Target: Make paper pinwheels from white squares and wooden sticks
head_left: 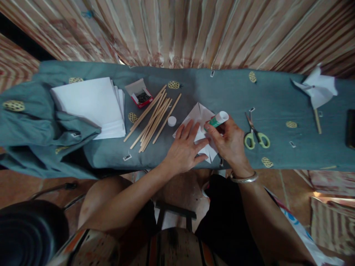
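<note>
Under both hands lies a white paper square (pixel 199 111), turned like a diamond, with cuts running in from its corners. My left hand (pixel 185 149) rests flat on its left part, fingers spread. Above the middle of the paper, my right hand (pixel 230 142) is wrapped round a green and white glue stick (pixel 217 119), tilted with its lower end at the sheet. The glue's contact with the paper is hidden by the fingers. A round white cap (pixel 172 121) sits just left of the paper. Scissors (pixel 255 135) with yellow-green handles lie to the right of my right hand.
Several wooden sticks (pixel 155 122) lie left of the cap, near an open red box (pixel 142 96) of small dark pieces. A stack of white paper (pixel 91 105) is farther left. A white pinwheel (pixel 318 90) and a dark object (pixel 351 129) are on the right of the cloth-covered table (pixel 277 96).
</note>
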A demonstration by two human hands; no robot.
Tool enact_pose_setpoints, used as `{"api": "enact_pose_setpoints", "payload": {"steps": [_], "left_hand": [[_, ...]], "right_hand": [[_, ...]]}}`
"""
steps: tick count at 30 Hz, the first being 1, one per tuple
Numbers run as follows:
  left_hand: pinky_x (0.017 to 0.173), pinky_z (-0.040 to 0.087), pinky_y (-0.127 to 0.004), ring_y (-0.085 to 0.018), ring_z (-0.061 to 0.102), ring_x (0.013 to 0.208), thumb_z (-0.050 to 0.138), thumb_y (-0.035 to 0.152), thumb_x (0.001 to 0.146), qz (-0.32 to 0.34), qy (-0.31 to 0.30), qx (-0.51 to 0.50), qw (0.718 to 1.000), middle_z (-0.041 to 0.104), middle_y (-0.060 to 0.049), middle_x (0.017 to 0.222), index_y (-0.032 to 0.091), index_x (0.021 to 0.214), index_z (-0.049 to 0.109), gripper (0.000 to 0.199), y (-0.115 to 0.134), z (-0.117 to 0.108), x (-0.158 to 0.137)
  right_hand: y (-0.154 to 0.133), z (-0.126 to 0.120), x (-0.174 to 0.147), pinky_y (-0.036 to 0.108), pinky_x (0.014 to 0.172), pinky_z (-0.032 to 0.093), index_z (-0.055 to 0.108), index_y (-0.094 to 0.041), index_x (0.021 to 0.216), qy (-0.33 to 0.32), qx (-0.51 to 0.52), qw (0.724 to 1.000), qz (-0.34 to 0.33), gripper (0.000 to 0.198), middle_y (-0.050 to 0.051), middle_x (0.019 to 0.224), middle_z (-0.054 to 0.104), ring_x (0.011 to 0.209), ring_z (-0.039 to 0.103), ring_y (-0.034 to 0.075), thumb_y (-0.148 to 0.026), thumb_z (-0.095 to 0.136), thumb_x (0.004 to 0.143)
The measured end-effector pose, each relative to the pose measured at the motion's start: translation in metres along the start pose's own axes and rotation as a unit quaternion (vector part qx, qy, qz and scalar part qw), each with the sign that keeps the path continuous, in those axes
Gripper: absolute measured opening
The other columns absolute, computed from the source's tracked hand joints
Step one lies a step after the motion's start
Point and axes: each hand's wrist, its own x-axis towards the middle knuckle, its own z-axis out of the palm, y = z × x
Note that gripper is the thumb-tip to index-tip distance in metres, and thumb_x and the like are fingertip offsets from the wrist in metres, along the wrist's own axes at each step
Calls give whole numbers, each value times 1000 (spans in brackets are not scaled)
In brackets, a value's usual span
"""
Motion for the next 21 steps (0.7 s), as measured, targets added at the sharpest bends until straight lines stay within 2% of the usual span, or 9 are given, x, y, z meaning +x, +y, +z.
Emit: {"api": "enact_pose_setpoints", "payload": {"steps": [8,21], "left_hand": [[116,19,-64,-42,20,148,64,46,87,3,-5,9,1000,32,-16,158,23,129,61,49,1,-2,1],[117,19,-63,-42,20,148,64,48,86,9,4,13,1000,32,-16,158,22,129,60,50,-1,1,0]], "right_hand": [[-4,-4,-2,31,60,42,62,-22,97,-43,-16,999,-28,37,2,73,66,63,61,19,-57,58,88],[-3,-11,-5,28,56,43,62,-22,102,-94,1,994,-57,31,0,71,66,60,60,16,-50,57,91]]}}
